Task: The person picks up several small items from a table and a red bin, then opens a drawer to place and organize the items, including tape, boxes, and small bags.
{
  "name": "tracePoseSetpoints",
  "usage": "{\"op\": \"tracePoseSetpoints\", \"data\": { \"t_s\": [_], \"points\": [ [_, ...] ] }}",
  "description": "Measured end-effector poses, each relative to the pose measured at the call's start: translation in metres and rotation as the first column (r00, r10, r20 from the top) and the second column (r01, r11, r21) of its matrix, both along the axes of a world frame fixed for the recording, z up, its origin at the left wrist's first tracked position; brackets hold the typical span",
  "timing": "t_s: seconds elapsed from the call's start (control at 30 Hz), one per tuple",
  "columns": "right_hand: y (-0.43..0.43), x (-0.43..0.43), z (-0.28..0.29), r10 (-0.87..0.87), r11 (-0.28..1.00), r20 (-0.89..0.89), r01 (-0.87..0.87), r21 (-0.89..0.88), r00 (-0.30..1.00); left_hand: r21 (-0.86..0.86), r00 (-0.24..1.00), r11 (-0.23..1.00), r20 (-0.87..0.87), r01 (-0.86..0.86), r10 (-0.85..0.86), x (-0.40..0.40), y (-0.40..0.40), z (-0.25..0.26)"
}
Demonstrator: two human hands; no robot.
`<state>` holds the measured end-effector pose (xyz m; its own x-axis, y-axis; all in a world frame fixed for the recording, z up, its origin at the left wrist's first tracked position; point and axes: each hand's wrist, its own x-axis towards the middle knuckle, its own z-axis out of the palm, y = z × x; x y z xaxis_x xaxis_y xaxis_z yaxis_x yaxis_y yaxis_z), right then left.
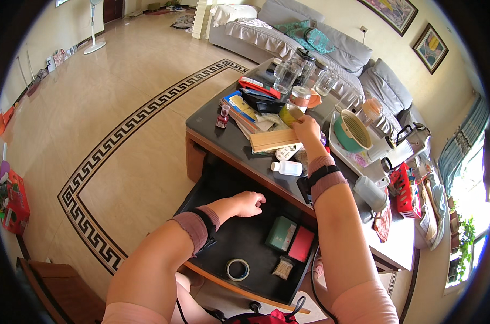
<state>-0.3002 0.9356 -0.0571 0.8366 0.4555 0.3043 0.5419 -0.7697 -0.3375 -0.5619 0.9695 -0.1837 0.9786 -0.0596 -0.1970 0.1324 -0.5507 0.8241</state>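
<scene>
My right hand point(307, 130) is closed on one end of a flat wooden piece point(274, 140) above the dark tabletop point(206, 117). Just past those fingers stands a yellow-green container point(288, 115). A white bottle point(287, 167) lies on its side near the table's front edge, below a white item with dark marks point(286, 152). Over the pulled-out black drawer point(229, 239), my left hand point(251, 203) hovers with loosely bent fingers and nothing visible in them. Inside lie a green box point(281, 233), a red box point(301, 244), a roll of tape point(237, 269) and a pack of cotton swabs point(283, 268).
Glass jugs point(286, 77) and a bottle of red nail polish point(222, 116) stand on the table. Paper and booklets point(241, 106) are piled beyond the wooden piece. To the right are a green colander point(352, 130), a grey pitcher point(370, 193) and a red basket point(407, 192).
</scene>
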Motion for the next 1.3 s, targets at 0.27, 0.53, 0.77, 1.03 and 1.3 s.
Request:
{"op": "tracePoseSetpoints", "data": {
  "t_s": [0.27, 0.53, 0.77, 1.03, 1.3],
  "points": [
    [-0.081, -0.084, 0.027, 0.474, 0.691, -0.132, -0.275, 0.668, 0.870, 0.087, 0.999, 0.996, -0.027, 0.037, -0.035, 0.007, -0.009, -0.032],
    [-0.221, -0.233, -0.084, 0.768, 0.530, -0.480, -0.842, 0.104, 0.424, 0.180, 0.817, 0.974, -0.576, 0.135, -0.007, -0.019, -0.020, -0.060],
    [-0.253, -0.273, -0.185, 0.648, 0.486, -0.658, -0.874, -0.030, 0.383, 0.146, 0.691, 0.892, -0.689, 0.428, -0.219, -0.040, -0.070, -0.070],
    [-0.245, -0.269, -0.199, 0.473, 0.714, -0.837, -0.676, 0.179, 0.277, 0.071, 0.569, 0.878, -0.785, 0.473, -0.244, -0.050, -0.087, -0.080],
    [-0.243, -0.264, -0.232, 0.349, 0.700, -0.935, -0.682, 0.213, 0.066, 0.017, 0.455, 0.751, -0.805, 0.661, -0.382, -0.061, -0.101, -0.069]
  ]
}}
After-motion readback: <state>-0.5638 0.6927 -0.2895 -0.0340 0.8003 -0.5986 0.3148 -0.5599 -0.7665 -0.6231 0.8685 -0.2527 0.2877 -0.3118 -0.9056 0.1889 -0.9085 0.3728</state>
